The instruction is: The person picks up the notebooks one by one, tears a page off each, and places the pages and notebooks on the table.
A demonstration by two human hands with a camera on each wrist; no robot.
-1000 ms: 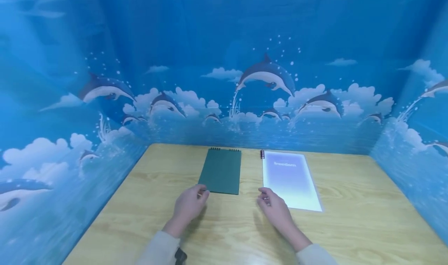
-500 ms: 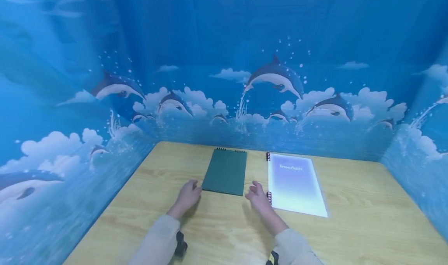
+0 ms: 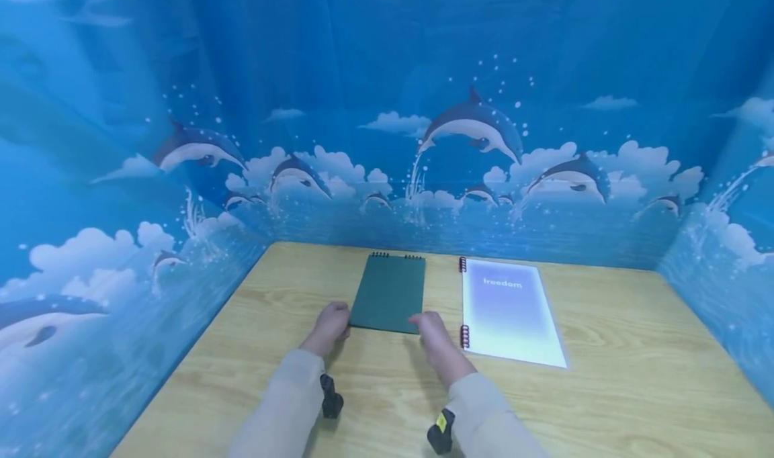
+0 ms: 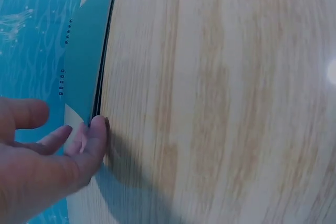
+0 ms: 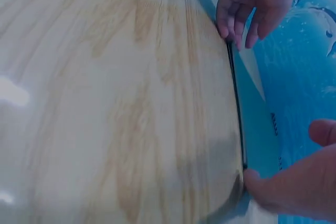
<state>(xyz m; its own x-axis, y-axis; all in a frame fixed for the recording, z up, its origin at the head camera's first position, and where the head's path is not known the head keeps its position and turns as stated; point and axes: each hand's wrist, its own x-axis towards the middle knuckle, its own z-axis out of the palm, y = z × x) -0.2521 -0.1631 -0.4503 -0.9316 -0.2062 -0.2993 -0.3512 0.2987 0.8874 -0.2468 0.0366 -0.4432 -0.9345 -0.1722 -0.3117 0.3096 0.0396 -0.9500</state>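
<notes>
A dark green notebook with a black coil along its far edge lies closed on the table. At its near left corner is my left hand, fingertips right at the edge. In the left wrist view, the thumb stands up, apart from the cover. My right hand is at the near right corner, its thumb overlapping the cover in the head view. The right wrist view shows a fingertip against that corner and the thumb raised away from it.
To the right lies a white and lavender notebook marked "freedom", with a coil on its left side. Both notebooks rest on a wood-grain table. Blue dolphin-print curtains enclose its back and sides.
My right hand has moved left, from the lavender notebook's near left side to the green notebook's near right corner. My left hand has moved slightly forward to the near left corner. Both notebooks stay put.
</notes>
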